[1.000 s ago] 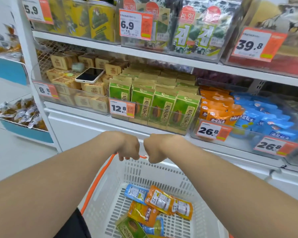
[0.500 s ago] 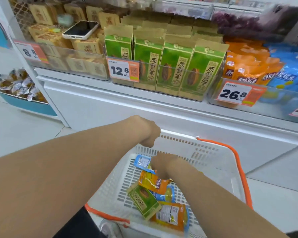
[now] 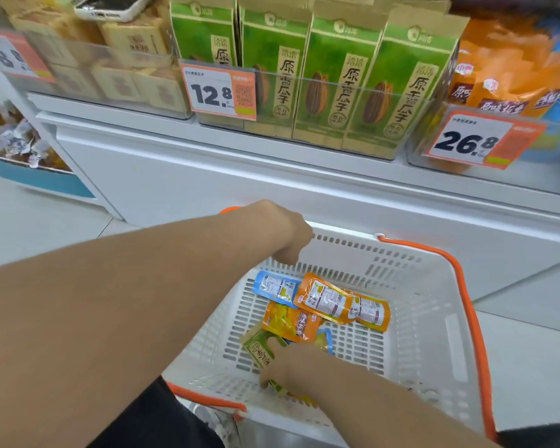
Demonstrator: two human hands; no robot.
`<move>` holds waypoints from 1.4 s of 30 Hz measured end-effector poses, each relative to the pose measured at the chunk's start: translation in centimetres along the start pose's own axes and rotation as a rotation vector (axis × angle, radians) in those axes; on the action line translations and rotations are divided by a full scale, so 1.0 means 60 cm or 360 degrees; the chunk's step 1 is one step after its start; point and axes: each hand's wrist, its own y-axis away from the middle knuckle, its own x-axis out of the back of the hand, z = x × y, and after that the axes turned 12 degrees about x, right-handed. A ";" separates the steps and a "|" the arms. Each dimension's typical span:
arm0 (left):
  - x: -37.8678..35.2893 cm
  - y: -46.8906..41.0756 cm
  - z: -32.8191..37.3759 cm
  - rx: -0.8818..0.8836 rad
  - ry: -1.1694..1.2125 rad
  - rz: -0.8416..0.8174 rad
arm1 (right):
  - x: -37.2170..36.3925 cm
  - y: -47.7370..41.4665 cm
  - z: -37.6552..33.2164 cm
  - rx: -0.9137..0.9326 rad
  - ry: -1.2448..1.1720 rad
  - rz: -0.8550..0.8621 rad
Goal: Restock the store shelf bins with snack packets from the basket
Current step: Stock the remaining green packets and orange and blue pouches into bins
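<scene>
Shelf bins (image 3: 337, 80), phone (image 3: 110, 8) | basket (image 3: 434, 318): right hand (image 3: 288, 367) grasps green packet (image 3: 259, 349) | left hand (image 3: 288, 234) unclear

- Pale grey glossy floor tiles (image 3: 23, 227) spread out on the left, and show thin dark joints on the right.
- A white metal shelf unit (image 3: 207, 176) fills the far side, and its plain base panel runs down to the floor.
- At the far left, a low blue-fronted display tray (image 3: 39, 181) stands just beside the unit, heaped with small clear-wrapped goods (image 3: 13, 140).
- The light is bright, even and soft.
</scene>
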 end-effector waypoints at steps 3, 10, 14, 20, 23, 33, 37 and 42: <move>0.003 0.001 -0.004 0.0027 -0.0011 0.0007 | 0.023 0.026 -0.003 0.0159 0.0131 -0.0137; 0.046 0.034 -0.025 0.0146 0.0114 -0.0016 | 0.142 0.088 0.012 0.0459 -0.0445 0.0046; 0.069 0.070 -0.037 0.0163 0.0179 -0.0066 | 0.187 0.149 0.016 0.0462 -0.0884 0.0309; 0.097 0.127 -0.054 0.0218 0.0304 -0.0137 | 0.236 0.223 0.008 0.0439 -0.1355 0.0869; 0.094 0.144 -0.067 0.0200 0.0465 -0.0250 | 0.275 0.283 -0.005 0.0455 -0.1256 0.1006; 0.114 0.185 -0.107 0.0024 0.1960 0.0152 | 0.400 0.447 -0.033 0.0116 -0.0578 0.1431; 0.121 0.195 -0.107 0.0018 0.2423 0.0445 | 0.453 0.477 -0.022 0.0146 -0.0547 0.1496; 0.146 0.188 -0.090 0.0050 0.2824 0.0886 | 0.492 0.481 -0.019 0.0095 -0.0239 0.1868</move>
